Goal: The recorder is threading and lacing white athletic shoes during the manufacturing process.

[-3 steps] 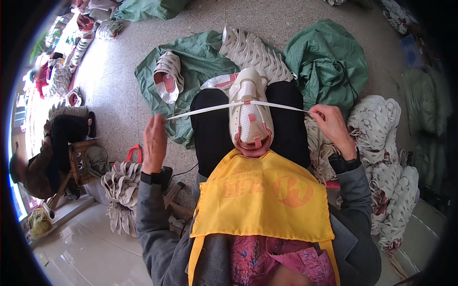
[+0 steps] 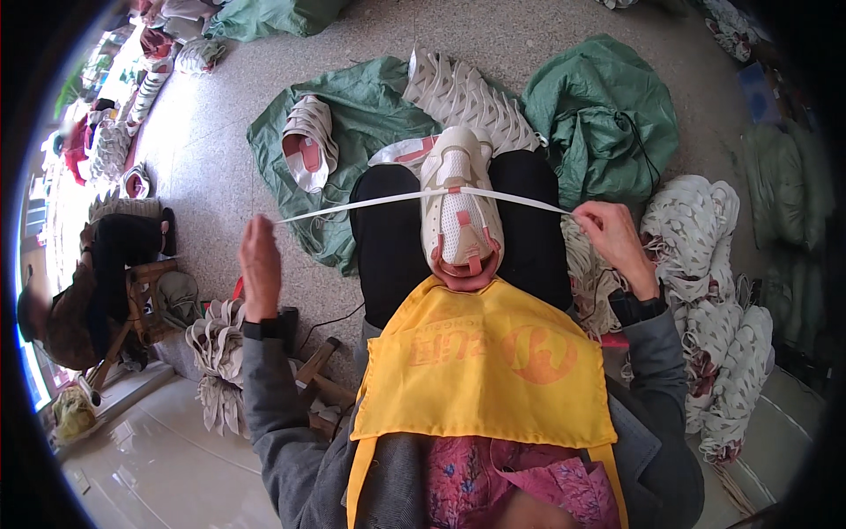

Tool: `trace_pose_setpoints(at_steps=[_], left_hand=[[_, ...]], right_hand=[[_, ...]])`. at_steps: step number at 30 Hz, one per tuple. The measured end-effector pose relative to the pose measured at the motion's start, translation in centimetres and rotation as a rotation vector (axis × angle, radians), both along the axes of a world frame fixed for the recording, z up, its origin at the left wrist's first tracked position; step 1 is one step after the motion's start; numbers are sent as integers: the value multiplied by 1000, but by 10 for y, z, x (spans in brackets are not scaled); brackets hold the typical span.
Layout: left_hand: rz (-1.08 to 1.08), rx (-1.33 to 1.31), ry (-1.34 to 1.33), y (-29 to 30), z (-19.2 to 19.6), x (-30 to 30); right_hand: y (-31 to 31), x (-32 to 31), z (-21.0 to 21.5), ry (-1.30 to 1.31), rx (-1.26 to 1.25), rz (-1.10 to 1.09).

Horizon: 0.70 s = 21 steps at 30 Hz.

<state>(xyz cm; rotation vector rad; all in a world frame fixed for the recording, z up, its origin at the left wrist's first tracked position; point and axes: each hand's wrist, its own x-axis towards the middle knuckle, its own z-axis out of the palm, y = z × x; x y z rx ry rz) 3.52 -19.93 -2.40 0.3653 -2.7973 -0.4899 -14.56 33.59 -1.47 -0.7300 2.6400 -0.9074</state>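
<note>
Lace point(image 2: 370, 204) stretched wide across a pale shoe point(image 2: 458, 212)

The yellow apron point(image 2: 476, 406) bears a round orange emblem point(image 2: 542, 354) on the right, lettering point(image 2: 432, 349) to its left. The left hand point(image 2: 261, 269) points far, fingertips pinching one lace end; the right hand point(image 2: 614, 236) bends inward, pinching the other end between thumb and finger. The shoe sits between the black-clad knees point(image 2: 384, 247), opening near

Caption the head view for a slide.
Left hand and right hand hold a flat white shoelace out to either side of a cream-and-pink sneaker between black-trousered knees.
</note>
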Motion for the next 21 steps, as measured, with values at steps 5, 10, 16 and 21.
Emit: trace_pose_setpoints(at_steps=[5,10,16,21], left_hand=[[235,-160,-13,-78,-2,35],[253,-177,14,-99,-13,50],[263,-103,32,-87,-16,53],[316,-27,57,-92,-4,53]], right_hand=[[29,12,-18,-180,24,-135],[106,11,-84,-376,-17,-406],[145,-16,-63,-147,-359,-617],[99,-30,36,351,-274,-605]])
